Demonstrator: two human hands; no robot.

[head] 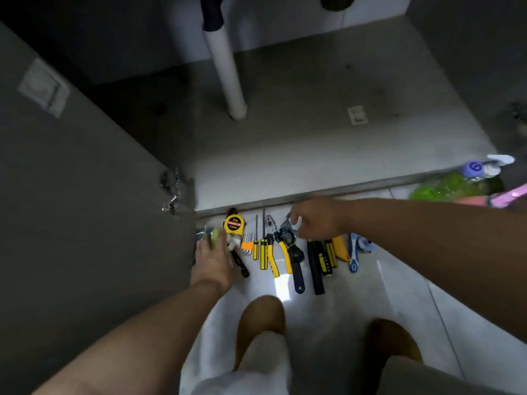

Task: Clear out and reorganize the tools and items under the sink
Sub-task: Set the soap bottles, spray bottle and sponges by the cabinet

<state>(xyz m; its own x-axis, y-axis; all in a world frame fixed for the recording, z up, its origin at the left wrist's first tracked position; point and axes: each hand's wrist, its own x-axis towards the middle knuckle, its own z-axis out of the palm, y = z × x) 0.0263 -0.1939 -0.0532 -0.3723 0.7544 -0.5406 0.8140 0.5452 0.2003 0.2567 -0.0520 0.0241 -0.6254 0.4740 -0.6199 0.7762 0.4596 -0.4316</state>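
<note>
A row of tools lies on the white floor tiles just in front of the open sink cabinet (313,138). From the left: a yellow tape measure (234,223), hex keys in an orange holder (247,244), a yellow screwdriver (255,248), yellow-handled pliers (271,252), a dark adjustable wrench (295,260), a black-and-yellow tool (322,260) and a blue-handled tool (354,252). My left hand (212,260) rests at the left end, fingers on a small greenish item (214,236). My right hand (316,216) hovers over the wrench head, fingers curled near it; what it grips is unclear.
The cabinet floor holds only a white drain pipe (228,72) and a small white tag (357,115). The grey cabinet door (71,181) stands open at left with its hinge (171,189). A green spray bottle (456,183) lies at right. My knees (262,317) are below.
</note>
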